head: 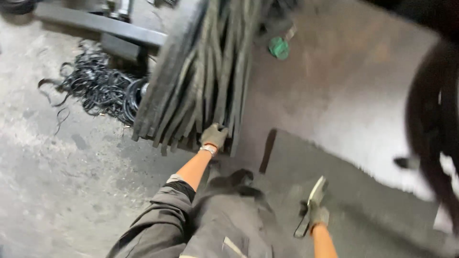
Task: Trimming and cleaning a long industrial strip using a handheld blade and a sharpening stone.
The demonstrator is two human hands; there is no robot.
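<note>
Nearest the camera, the person's grey work trousers (224,224) and a rolled grey sleeve (162,215) fill the lower middle of the view. At the lower right, the right hand (316,214), in a dark grey glove, has its grip closed around the black handle of a flat-bladed cutting tool (313,200); the pale blade points up and away from the wrist. This hand and tool hang over a dark grey rubber mat (363,191) lying flat on the floor.

Farther out, the bare left forearm stretches forward, and the left hand (213,135), also in a dark grey glove, has its grip closed on the lower ends of a bundle of long black rubber strips (205,76). The strips slant up and away towards the top of the view, their cut ends hanging just above the pale concrete floor (57,181).

To the left, beyond the bundle, a tangled heap of thin black rubber rings and offcuts (98,88) lies on the floor. At the far top, a small green round object (278,48) sits just beside the strips; its kind is too blurred to tell.
</note>
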